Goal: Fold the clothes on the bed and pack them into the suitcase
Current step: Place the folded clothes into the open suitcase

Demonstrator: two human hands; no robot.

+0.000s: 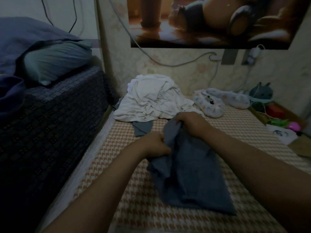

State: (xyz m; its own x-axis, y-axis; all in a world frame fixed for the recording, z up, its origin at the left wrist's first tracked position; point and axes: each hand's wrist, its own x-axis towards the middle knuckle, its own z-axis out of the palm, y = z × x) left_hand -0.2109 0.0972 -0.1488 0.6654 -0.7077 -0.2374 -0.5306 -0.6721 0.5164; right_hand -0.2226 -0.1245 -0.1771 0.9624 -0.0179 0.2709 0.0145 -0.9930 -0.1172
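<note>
A blue-grey garment [193,172] lies rumpled on the houndstooth bed cover [134,207] in front of me. My left hand [155,145] grips its left edge near the top. Farther back, my right hand [190,121] is closed on the garment's top end and holds it bunched. Behind them sits a crumpled white garment [154,98] in a heap, with another grey piece [142,129] sticking out from under it. No suitcase is in view.
A dark patterned raised block [50,123] with a pillow [55,59] borders the bed's left side. Patterned white slippers [212,105] lie at the back right. A plush toy [260,94], cables and small colourful items [286,121] crowd the right edge by the wall.
</note>
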